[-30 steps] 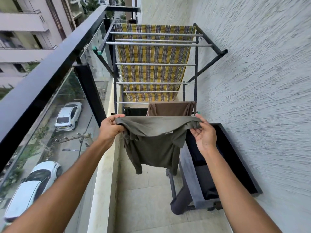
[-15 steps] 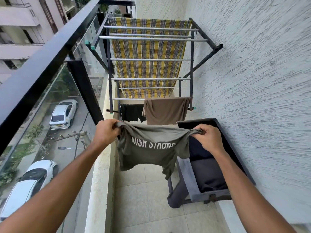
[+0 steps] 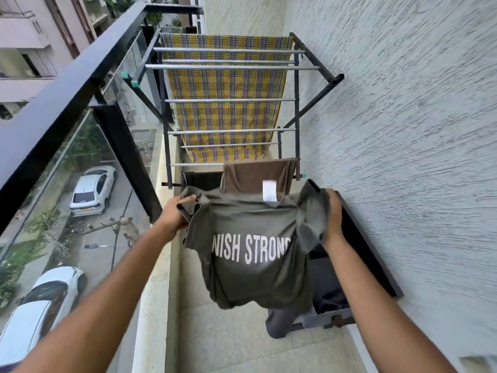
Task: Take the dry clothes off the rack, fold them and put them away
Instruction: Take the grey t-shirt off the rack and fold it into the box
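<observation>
An olive-green T-shirt with white lettering hangs spread in the air in front of me. My left hand grips its left shoulder and my right hand grips its right shoulder and sleeve. A white label shows at the collar. Behind it stands the metal drying rack, with a yellow checked cloth draped over its bars and a brown garment on the nearest bar. A black garment hangs left of the brown one. The shirt hides part of the dark basket.
The dark basket stands on a frame against the textured wall on the right and holds dark folded clothes. A black railing with glass panels runs along the left. The tiled balcony floor is narrow.
The shirt has been raised and opened out flat, so its lettering now faces me. Both hands have kept their grip and lifted slightly.
</observation>
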`<state>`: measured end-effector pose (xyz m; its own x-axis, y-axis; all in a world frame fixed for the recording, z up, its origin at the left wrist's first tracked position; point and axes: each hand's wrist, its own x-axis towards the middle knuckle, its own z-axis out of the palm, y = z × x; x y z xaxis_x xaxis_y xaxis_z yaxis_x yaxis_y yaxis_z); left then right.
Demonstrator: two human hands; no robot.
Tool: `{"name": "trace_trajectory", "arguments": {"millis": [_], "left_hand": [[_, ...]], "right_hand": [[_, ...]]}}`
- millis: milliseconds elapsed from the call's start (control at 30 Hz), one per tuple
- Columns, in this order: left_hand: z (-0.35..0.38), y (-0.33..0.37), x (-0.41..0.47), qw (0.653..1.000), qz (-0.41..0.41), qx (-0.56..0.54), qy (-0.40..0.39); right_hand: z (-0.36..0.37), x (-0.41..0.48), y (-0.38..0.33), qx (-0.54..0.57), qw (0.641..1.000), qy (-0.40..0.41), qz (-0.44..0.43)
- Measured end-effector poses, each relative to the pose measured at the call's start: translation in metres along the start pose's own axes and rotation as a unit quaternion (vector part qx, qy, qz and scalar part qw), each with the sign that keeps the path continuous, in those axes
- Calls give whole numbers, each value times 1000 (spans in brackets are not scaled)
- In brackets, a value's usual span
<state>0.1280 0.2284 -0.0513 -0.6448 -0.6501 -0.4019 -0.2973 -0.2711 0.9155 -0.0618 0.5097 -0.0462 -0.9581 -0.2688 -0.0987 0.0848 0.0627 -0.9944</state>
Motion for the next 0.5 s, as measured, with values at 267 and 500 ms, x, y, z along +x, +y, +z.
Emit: {"name": "trace_trajectory", "arguments": {"millis": [267,500], "left_hand": [[28,-65,-24,958,149,152,190],[30,-88,-22,974,117,124,147]], "right_hand": [[17,-40,55,-190,958,158,-146],[21,-52,72,-327,919,32,-217]]}}
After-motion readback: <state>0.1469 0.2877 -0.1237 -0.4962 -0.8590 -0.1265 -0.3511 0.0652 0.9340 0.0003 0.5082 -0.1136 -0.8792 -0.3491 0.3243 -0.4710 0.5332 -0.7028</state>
